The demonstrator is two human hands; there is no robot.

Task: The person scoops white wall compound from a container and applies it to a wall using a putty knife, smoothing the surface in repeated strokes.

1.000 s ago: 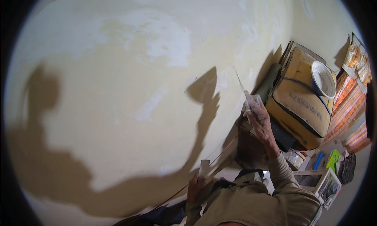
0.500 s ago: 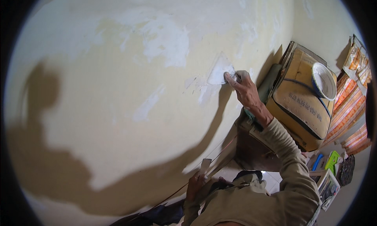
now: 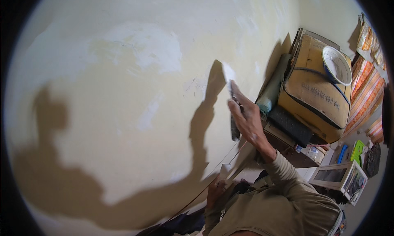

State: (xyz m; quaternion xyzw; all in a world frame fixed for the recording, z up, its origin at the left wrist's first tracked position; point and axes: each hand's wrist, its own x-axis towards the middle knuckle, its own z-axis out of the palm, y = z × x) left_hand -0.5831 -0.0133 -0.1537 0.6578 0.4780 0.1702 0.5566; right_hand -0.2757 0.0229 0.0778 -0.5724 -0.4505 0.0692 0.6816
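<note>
Nearest the camera, the left hand (image 3: 215, 191) was closed around the handle of a flat plaster board (image 3: 240, 162), a hawk or broad blade that slanted up toward the wall, its pale edge smeared with filler. Above it the right hand (image 3: 246, 121) was wrapped around a putty knife (image 3: 229, 78), fingers curled along the handle and the forefinger laid up the back of the blade, which stood against the cream wall (image 3: 123, 51) with a white dab of filler at its tip. The knife looked light and thin, its steel blade likely springy rather than stiff and slick where wet filler coated it, so the dry handle seemed the sound place to grip, with a finger behind the blade for pressure. White filler patches (image 3: 152, 51) marked the wall higher up, and the person's shadow fell across the lower part. Just right of the hands a dark roller (image 3: 289, 125) and a grey-green roll (image 3: 273, 90) lay beside a large tan sack (image 3: 318, 92) with dark printed lettering, on which a white bowl with a blue rim (image 3: 336, 66) rested. Farther right stood orange-and-white striped packages (image 3: 363, 92), a small green box (image 3: 358, 149) and a white framed appliance (image 3: 342, 176).
</note>
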